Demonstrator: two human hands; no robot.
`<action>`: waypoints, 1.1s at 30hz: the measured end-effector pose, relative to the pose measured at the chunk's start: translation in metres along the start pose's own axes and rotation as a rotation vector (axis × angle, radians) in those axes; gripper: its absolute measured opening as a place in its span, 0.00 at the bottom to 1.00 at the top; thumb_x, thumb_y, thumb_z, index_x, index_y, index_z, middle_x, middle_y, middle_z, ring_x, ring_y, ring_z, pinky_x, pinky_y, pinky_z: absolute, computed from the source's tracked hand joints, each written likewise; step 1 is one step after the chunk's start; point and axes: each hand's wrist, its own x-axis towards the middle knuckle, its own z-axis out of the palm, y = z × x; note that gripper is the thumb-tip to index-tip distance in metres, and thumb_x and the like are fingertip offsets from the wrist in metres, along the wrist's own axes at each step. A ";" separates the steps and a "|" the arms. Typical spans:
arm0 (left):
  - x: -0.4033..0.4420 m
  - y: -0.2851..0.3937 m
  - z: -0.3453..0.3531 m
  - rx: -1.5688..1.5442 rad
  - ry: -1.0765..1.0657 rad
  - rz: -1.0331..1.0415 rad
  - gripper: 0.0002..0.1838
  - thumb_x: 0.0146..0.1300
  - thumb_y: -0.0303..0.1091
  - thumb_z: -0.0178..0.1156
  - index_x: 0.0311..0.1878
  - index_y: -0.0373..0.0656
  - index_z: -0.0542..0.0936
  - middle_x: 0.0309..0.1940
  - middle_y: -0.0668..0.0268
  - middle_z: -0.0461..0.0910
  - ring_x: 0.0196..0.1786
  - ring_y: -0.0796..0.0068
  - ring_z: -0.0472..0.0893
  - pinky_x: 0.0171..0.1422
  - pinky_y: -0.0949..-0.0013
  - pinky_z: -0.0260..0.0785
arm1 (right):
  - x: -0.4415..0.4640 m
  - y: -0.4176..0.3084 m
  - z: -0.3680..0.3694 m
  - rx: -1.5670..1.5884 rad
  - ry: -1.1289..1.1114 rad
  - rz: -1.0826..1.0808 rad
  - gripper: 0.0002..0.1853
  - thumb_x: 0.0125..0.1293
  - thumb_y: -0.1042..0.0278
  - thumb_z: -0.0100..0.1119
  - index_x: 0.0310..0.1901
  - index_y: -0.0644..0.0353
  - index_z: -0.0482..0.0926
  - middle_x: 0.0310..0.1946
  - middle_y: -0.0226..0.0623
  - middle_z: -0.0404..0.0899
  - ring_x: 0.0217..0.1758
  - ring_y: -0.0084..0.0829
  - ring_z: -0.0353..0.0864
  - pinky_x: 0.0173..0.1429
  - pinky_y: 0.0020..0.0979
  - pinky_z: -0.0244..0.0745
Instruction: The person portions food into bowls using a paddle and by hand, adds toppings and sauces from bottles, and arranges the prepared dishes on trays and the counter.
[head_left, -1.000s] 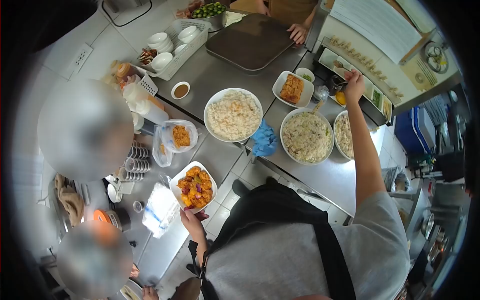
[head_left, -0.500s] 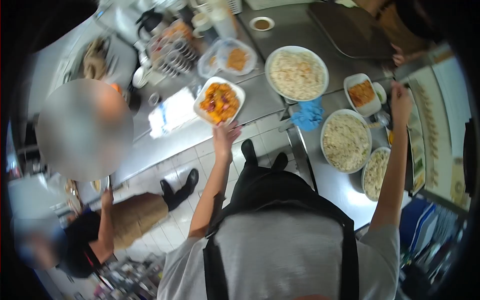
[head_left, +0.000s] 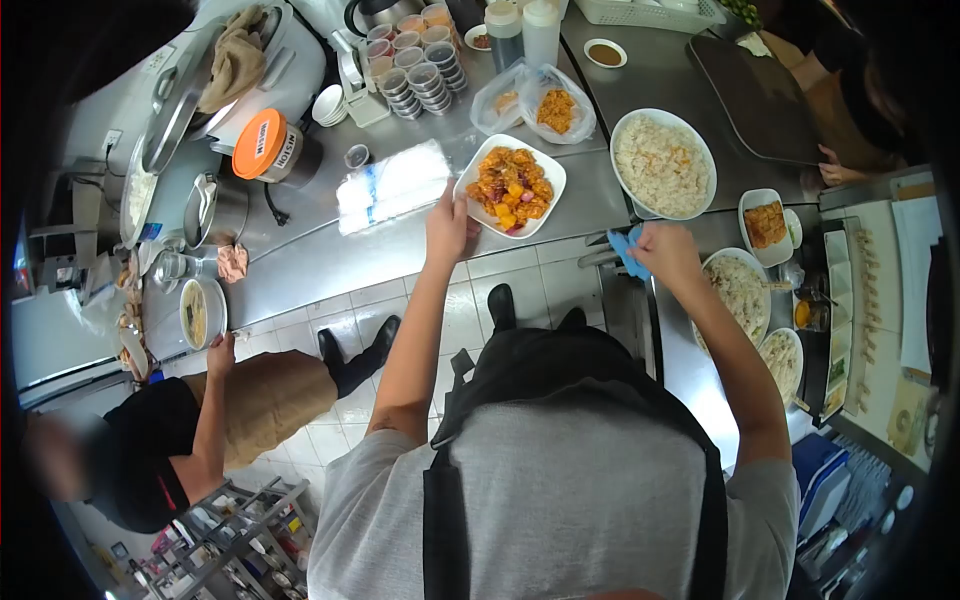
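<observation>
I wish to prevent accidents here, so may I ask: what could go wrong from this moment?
The left hand holds the square dish at one side, close to the front edge of the counter; it might tip and spill its saucy food. The right hand holds a blue cloth near an open bowl of rice, so the cloth could brush the rice.

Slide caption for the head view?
Left hand at the edge of a white dish of sauced food; right hand gripping a blue cloth.
</observation>
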 end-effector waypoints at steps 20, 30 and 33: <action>0.016 -0.013 -0.056 -0.244 -0.284 -0.119 0.22 0.74 0.38 0.41 0.67 0.40 0.66 0.15 0.63 0.76 0.16 0.78 0.77 0.22 0.74 0.73 | 0.149 -0.108 0.089 0.337 0.213 0.054 0.12 0.57 0.59 0.63 0.37 0.56 0.86 0.31 0.35 0.85 0.34 0.28 0.84 0.41 0.27 0.75; 0.015 -0.016 -0.058 -0.269 -0.286 -0.061 0.20 0.74 0.37 0.41 0.64 0.40 0.69 0.15 0.63 0.76 0.16 0.76 0.77 0.22 0.72 0.74 | 0.163 -0.116 0.093 0.327 0.199 0.004 0.11 0.49 0.61 0.68 0.32 0.58 0.86 0.27 0.38 0.84 0.31 0.29 0.84 0.38 0.28 0.76; 0.012 -0.010 -0.052 -0.234 -0.233 -0.061 0.20 0.74 0.37 0.41 0.63 0.40 0.69 0.15 0.63 0.76 0.16 0.76 0.77 0.22 0.72 0.73 | 0.159 -0.114 0.092 0.184 0.234 -0.062 0.09 0.47 0.64 0.69 0.29 0.59 0.85 0.26 0.38 0.84 0.30 0.29 0.84 0.38 0.28 0.77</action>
